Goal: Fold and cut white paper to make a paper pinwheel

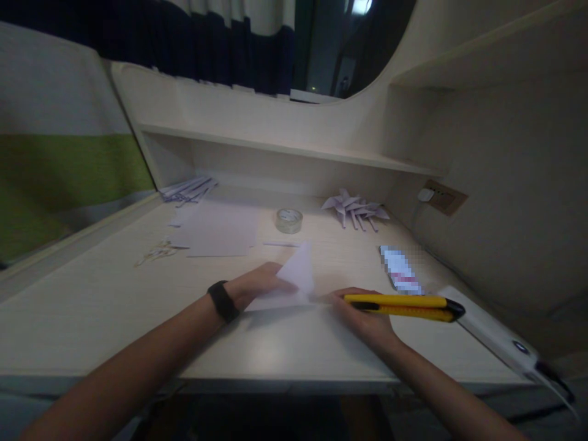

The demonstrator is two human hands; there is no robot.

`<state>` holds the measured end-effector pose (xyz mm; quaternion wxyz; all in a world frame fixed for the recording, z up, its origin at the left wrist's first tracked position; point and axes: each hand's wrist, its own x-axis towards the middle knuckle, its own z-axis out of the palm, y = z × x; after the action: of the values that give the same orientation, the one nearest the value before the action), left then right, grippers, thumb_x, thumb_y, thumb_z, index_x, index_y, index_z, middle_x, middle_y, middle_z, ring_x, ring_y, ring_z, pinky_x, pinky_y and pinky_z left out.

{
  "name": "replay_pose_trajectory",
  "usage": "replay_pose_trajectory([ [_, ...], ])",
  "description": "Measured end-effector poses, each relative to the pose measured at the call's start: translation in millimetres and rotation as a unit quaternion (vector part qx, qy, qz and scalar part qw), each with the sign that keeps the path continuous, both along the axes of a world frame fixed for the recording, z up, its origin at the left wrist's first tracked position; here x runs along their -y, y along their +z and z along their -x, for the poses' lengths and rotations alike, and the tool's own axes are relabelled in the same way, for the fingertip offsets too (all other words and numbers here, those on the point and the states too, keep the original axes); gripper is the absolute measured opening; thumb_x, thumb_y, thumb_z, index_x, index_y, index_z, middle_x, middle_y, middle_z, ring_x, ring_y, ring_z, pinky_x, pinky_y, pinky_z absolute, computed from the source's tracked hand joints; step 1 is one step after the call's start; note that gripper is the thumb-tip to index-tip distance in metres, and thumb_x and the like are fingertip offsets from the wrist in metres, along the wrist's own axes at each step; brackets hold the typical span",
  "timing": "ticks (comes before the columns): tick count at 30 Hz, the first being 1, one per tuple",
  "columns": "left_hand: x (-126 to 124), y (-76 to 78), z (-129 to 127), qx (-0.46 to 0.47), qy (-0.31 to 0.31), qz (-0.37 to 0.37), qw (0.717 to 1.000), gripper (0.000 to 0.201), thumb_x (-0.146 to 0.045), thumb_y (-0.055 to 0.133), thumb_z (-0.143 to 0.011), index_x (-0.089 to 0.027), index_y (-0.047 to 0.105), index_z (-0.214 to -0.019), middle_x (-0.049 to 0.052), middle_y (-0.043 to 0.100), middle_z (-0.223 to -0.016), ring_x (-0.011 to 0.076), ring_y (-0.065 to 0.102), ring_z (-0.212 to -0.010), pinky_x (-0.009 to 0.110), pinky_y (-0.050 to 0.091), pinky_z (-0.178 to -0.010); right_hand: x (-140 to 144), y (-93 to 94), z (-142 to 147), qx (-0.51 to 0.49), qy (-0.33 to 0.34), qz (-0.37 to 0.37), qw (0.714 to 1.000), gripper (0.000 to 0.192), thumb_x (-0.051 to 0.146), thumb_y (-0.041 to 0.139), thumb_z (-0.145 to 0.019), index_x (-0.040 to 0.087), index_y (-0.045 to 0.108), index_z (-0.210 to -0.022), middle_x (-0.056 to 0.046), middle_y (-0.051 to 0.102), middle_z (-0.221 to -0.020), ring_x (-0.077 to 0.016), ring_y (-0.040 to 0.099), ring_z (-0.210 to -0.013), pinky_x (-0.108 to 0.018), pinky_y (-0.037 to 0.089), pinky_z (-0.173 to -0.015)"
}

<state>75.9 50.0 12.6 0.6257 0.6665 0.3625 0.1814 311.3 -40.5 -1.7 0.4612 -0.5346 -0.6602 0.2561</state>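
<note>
On the pale table (114, 306), a folded white paper (294, 278) lies at centre, pinned flat by the left hand (257, 285). At its 3 o'clock, the right hand (362, 315) is wrapped around a yellow utility knife (404, 306). A tape roll (289, 220) sits at 12 o'clock.

The pale wood-grain laminate table (114, 300) looks smooth with a soft sheen. On it the folded white paper sheet (294, 278) is thin and matt, creased sharply. The yellow plastic utility knife (404, 306) has a glossy body and a black plastic end cap. The clear roll of adhesive tape (289, 220) shines like glossy film. The flat white paper sheets (220, 229) are matt. The lilac folded paper pinwheels (356, 210) look matt. The black wristband (223, 301) appears matt, rubbery.
</note>
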Motion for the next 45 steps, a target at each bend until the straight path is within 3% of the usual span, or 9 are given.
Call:
replay_pose_trajectory([
  [3, -1, -2.9, 0, 0.015, -0.005, 0.035, 0.999, 0.036, -0.027, 0.068, -0.067, -0.011, 0.067, -0.100, 0.011, 0.068, -0.094, 0.0201, 0.060, -0.072, 0.031, 0.044, -0.064, -2, -0.5, 0, -0.068, -0.042, 0.034, 0.996, 0.021, 0.041, 0.069, -0.073, 0.020, 0.068, -0.074, -0.003, 0.068, -0.068, -0.0173, 0.062, -0.061, -0.028, 0.054, -0.055],
  [8, 5, -0.1, -2, 0.099, -0.013, 0.094, 0.991, 0.044, -0.023, 0.068, -0.068, -0.013, 0.062, -0.111, 0.012, 0.067, -0.102, 0.0212, 0.062, -0.078, 0.032, 0.045, -0.069, -5, 0.5, -3, -0.155, -0.019, 0.034, 0.987, 0.020, 0.038, 0.073, -0.069, 0.019, 0.068, -0.074, -0.003, 0.067, -0.069, -0.0165, 0.061, -0.065, -0.028, 0.053, -0.062],
  [17, 14, 4.3, -3, 0.194, -0.048, 0.170, 0.965, 0.043, -0.017, 0.065, -0.070, -0.013, 0.060, -0.113, 0.012, 0.067, -0.103, 0.0207, 0.063, -0.081, 0.033, 0.046, -0.073, 0, 8.9, -6, -0.082, -0.012, -0.001, 0.997, 0.017, 0.037, 0.072, -0.070, 0.020, 0.071, -0.072, -0.006, 0.071, -0.073, -0.0181, 0.065, -0.066, -0.029, 0.056, -0.062],
  [22, 15, 4.6, -3, 0.203, -0.054, 0.159, 0.965, 0.050, -0.017, 0.068, -0.070, -0.014, 0.057, -0.118, 0.013, 0.065, -0.110, 0.0232, 0.063, -0.089, 0.037, 0.046, -0.081, 3, 14.4, -9, -0.021, 0.052, -0.020, 0.998, 0.011, 0.031, 0.072, -0.072, 0.020, 0.074, -0.075, -0.006, 0.073, -0.078, -0.0209, 0.068, -0.068, -0.030, 0.058, -0.063],
  [31, 16, 7.2, -2, 0.163, -0.068, 0.143, 0.974, 0.040, -0.017, 0.067, -0.072, -0.012, 0.061, -0.111, 0.012, 0.066, -0.105, 0.0214, 0.064, -0.084, 0.035, 0.045, -0.077, 4, 20.1, -10, -0.041, 0.189, -0.016, 0.981, 0.011, 0.021, 0.068, -0.076, 0.023, 0.074, -0.085, -0.005, 0.073, -0.087, -0.0200, 0.069, -0.077, -0.032, 0.056, -0.071],
  [40, 17, 10.9, -2, 0.122, -0.072, 0.096, 0.985, 0.041, -0.018, 0.070, -0.068, -0.013, 0.062, -0.107, 0.010, 0.067, -0.098, 0.0196, 0.062, -0.078, 0.033, 0.046, -0.070, 6, 20.9, -3, 0.007, 0.166, 0.012, 0.986, 0.010, 0.026, 0.067, -0.076, 0.022, 0.074, -0.082, -0.005, 0.073, -0.081, -0.0190, 0.068, -0.071, -0.030, 0.056, -0.067],
  [45, 6, -0.1, -1, 0.131, -0.041, 0.075, 0.988, 0.038, -0.019, 0.067, -0.068, -0.010, 0.061, -0.105, 0.011, 0.067, -0.090, 0.0195, 0.062, -0.070, 0.032, 0.047, -0.063, 6, 21.6, -5, -0.063, 0.059, 0.003, 0.996, 0.009, 0.028, 0.072, -0.072, 0.023, 0.074, -0.079, -0.006, 0.074, -0.082, -0.0198, 0.068, -0.075, -0.029, 0.055, -0.068],
])
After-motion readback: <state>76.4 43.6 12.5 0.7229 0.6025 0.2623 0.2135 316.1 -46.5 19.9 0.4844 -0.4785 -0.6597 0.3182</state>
